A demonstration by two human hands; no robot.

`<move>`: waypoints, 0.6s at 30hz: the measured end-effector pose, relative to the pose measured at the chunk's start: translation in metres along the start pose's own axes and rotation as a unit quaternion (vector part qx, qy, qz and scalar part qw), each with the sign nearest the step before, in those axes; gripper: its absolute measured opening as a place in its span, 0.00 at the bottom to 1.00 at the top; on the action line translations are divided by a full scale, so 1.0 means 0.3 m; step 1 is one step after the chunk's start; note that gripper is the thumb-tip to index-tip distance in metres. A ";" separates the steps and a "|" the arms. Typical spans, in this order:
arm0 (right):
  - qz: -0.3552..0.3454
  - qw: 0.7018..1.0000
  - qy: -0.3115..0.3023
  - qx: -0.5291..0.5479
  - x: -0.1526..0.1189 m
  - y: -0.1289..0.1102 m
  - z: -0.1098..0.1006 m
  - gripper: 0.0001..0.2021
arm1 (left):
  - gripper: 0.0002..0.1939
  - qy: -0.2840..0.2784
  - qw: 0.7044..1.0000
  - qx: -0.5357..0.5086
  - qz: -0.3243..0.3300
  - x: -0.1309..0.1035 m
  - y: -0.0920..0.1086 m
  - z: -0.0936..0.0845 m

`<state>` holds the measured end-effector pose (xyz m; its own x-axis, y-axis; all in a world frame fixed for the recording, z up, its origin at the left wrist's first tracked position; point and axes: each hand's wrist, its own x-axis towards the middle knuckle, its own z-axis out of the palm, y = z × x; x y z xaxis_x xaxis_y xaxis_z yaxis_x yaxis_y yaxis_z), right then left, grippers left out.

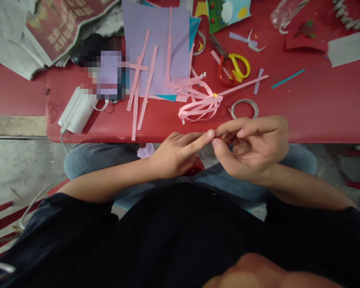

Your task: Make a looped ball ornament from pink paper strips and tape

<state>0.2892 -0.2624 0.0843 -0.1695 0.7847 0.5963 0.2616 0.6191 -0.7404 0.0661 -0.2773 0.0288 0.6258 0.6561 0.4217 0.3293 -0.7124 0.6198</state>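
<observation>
My left hand (180,154) is over my lap at the table's front edge, its index finger stretched towards the other hand. My right hand (252,146) meets it there, thumb and index finger nearly together at the left fingertip. Anything between these fingertips is too small to make out. Just beyond the hands, a looped pink paper-strip shape (201,112) with a yellow dot lies on the red table (315,116). A roll of tape (244,109) rests behind my right hand. Loose pink strips (147,88) lie to the left, partly over a purple sheet (180,52).
Scissors with red and yellow handles (234,68) lie beyond the tape. A white power bank (78,110) with a cable sits at the left, near newspapers (54,28). A blue strip (288,79) and a pale paper piece (347,49) are on the right.
</observation>
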 end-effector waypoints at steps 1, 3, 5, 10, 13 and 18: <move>0.002 1.000 0.002 0.000 0.001 -0.007 0.000 0.20 | 0.48 0.000 1.000 0.007 0.000 0.000 0.001 0.000; 0.019 1.000 0.002 -0.012 0.000 -0.018 -0.001 0.18 | 0.49 0.000 1.000 0.018 0.000 0.000 0.003 0.000; 0.033 0.999 -0.006 -0.032 -0.001 -0.025 -0.002 0.17 | 0.49 -0.004 1.000 0.029 -0.002 0.000 0.004 0.000; -0.008 1.000 0.002 -0.024 -0.003 -0.016 0.002 0.20 | 0.49 -0.011 0.999 0.049 -0.005 -0.003 0.004 -0.001; 0.014 1.000 0.002 -0.015 -0.006 -0.012 0.006 0.19 | 0.50 -0.015 0.998 0.054 -0.003 -0.004 0.003 -0.001; 0.059 0.998 0.002 0.008 -0.007 -0.028 0.009 0.19 | 0.50 -0.014 0.999 0.040 -0.003 -0.004 0.001 0.003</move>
<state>0.2848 -0.2691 0.0884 -0.1345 0.8521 0.5058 0.2642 0.5229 -0.8104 0.0661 -0.2785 0.0281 0.6428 0.6539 0.3992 0.3875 -0.7270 0.5669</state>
